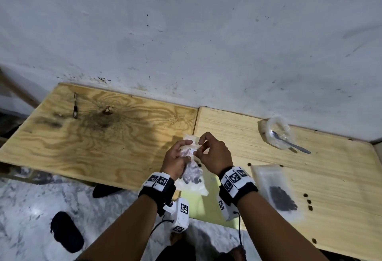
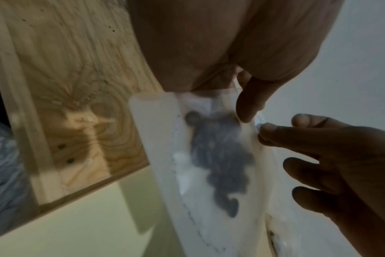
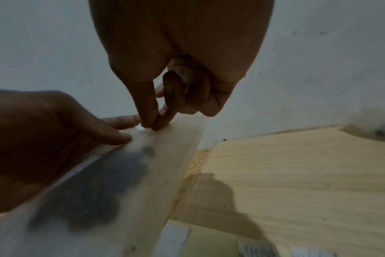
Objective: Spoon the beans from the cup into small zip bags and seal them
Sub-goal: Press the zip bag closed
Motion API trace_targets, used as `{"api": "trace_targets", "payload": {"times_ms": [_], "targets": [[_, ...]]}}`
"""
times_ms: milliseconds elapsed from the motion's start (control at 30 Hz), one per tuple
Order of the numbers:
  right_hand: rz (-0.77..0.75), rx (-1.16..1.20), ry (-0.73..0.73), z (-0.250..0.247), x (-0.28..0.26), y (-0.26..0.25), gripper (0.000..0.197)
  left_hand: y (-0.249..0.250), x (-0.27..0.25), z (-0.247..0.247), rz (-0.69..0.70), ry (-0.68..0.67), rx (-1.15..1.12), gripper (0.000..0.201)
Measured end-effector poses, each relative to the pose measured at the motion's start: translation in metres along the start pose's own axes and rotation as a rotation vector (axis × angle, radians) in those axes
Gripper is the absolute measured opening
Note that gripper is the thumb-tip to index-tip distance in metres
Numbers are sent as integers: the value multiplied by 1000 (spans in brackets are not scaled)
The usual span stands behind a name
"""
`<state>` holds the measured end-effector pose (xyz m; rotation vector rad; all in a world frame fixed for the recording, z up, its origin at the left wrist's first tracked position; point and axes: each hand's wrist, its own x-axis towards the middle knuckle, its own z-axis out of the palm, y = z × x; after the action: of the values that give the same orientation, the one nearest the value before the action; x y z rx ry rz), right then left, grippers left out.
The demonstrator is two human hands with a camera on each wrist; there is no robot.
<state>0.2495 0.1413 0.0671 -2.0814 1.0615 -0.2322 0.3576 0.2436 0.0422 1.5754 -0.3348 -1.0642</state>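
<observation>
Sealing: left hand [image 1: 176,158] and right hand [image 1: 215,153] pinched zip bag [image 1: 191,175] top; best pressed along whole strip, beans [image 1: 192,175] kept low.

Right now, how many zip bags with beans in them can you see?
2. One bag is pinched at its top between the left hand and right hand; another filled bag lies on the right table. Others may be hidden.

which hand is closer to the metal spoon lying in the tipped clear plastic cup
Right. The right hand pinches the small clear zip bag of dark beans, on the side of the metal spoon in the clear plastic cup; the left hand holds the bag's far side.
</observation>
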Motion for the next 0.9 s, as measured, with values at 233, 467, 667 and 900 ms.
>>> {"api": "trace_targets", "payload": {"times_ms": [233,467,667,900], "targets": [[92,-41,199,9,-6,-5,47,1,2,4,91,115,-41,18],[327,277,275,13,-10,10,54,-7,6,2,101,150,-25,26],[313,332,183,11,-12,16,58,-10,5,2,39,96,-98,31],[239,337,209,5,-13,26,47,-6,7,12,33,97,-35,30]]}}
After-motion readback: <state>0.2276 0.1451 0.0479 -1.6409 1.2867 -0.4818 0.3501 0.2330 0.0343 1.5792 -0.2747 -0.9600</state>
